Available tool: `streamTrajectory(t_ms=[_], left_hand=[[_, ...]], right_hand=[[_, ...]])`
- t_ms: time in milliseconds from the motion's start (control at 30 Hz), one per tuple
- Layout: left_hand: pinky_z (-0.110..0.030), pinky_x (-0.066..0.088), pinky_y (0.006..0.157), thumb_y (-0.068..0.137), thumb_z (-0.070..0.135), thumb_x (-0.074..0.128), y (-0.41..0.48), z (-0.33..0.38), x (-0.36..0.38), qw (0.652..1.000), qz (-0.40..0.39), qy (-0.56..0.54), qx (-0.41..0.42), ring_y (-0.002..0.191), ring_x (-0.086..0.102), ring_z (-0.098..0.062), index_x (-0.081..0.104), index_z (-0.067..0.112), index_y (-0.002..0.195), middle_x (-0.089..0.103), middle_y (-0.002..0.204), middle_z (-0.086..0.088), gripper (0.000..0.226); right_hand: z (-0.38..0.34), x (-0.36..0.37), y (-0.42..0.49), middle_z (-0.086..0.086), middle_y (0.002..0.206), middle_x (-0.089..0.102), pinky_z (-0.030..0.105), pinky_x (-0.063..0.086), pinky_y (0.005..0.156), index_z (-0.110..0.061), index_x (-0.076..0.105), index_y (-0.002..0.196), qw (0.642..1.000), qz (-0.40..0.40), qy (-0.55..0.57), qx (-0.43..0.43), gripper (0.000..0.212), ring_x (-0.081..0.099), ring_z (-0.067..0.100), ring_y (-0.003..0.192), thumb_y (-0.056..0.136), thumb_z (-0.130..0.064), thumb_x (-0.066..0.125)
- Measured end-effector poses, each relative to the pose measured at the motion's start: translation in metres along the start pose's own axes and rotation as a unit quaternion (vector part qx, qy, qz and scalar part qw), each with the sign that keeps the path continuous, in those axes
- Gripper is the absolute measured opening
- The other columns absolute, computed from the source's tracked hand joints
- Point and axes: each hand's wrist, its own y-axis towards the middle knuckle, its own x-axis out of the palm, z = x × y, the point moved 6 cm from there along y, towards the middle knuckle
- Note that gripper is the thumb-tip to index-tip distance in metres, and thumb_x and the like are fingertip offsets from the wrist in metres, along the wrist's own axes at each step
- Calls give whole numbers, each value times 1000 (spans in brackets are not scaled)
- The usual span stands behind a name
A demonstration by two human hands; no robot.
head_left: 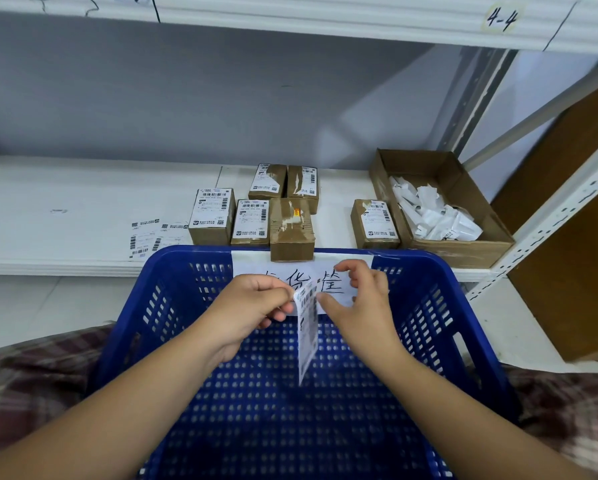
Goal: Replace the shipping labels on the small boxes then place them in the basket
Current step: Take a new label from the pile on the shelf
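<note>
White glossy paper label (307,336) is hanging as a long narrow strip printed w/ barcodes. Its top corner is being pinched btwn thumb & fingertips of the left hand (252,306), fingers curled tight on it. Right hand (363,306) is meeting it from the other side: thumb tip is touching the strip's upper edge while the other fingers are curling above, clear of the paper, so can't tell if that hand is really gripping. Lower end of the strip is dangling free, slightly twisted, over the inside of the blue plastic basket (173,268), a rectangular crate w/ perforated walls & floor. White paper sign (256,271) w/ handwritten characters is sitting on its far wall, behind the hands.

Just beyond the rim, on the white shelf (65,209), brown cardboard small boxes (251,221) are standing in a cluster. One bare box (291,230), taped & scuffed, is sitting nearest the basket edge. The others are carrying white labels, w/ one more apart to the right. Loose flat labels (143,237) are lying left of the cluster. Open cardboard tray (464,251) at far right is holding crumpled white paper scraps (436,216). Plaid fabric (31,375) is showing either side of the basket.
</note>
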Motion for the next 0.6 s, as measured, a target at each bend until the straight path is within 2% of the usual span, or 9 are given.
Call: streamTrajectory(t_ms=[100, 200, 367, 467, 533, 600], left_hand=[[-17, 38, 53, 87, 4, 54, -1, -2, 4, 1000, 11, 5, 8, 53, 51, -4, 69, 13, 74, 64, 59, 6, 21], [-11, 39, 48, 85, 0, 56, -3, 1, 7, 999, 25, 3, 38, 49, 51, 1, 70, 6, 78, 62, 58, 4, 17], [-10, 44, 54, 84, -1, 60, -3, 1, 6, 996, 43, 4, 73, 53, 54, -1, 71, 2, 81, 63, 66, -5, 12], [-19, 46, 63, 85, 6, 62, -2, 0, 7, 993, 52, 47, 98, 61, 56, -6, 71, 10, 78, 65, 70, -6, 13], [-22, 44, 64, 84, 10, 64, -3, 0, 8, 986, 63, 83, 127, 63, 55, -7, 71, 14, 76, 65, 70, -4, 12], [-18, 42, 60, 83, 12, 65, -4, 1, 8, 979, 72, 119, 151, 60, 53, -4, 70, 17, 75, 67, 72, -4, 10]], right_hand=[[-11, 12, -8, -13, 101, 57, 7, 42, 76, -36, 59, 89, 998, -38, 22, -53, 18, 56, -1, 90, 89, -21, 68], [-15, 20, -13, -10, 89, 69, 13, 50, 76, -28, 66, 90, 994, -70, 76, -41, 11, 64, 1, 84, 92, -17, 64], [-12, 22, -16, -8, 92, 75, 17, 53, 84, -29, 71, 92, 989, -85, 120, -14, 15, 68, 0, 89, 91, -15, 66], [-10, 21, -16, -8, 96, 75, 20, 54, 86, -21, 74, 102, 991, -80, 111, -15, 15, 68, 1, 91, 93, -15, 64], [-9, 22, -16, -7, 93, 75, 25, 55, 86, -22, 75, 99, 989, -80, 123, -7, 16, 69, 4, 89, 94, -15, 62], [-8, 22, -17, -6, 88, 76, 32, 57, 85, -27, 75, 90, 985, -79, 149, 16, 20, 69, 6, 84, 95, -13, 60]])
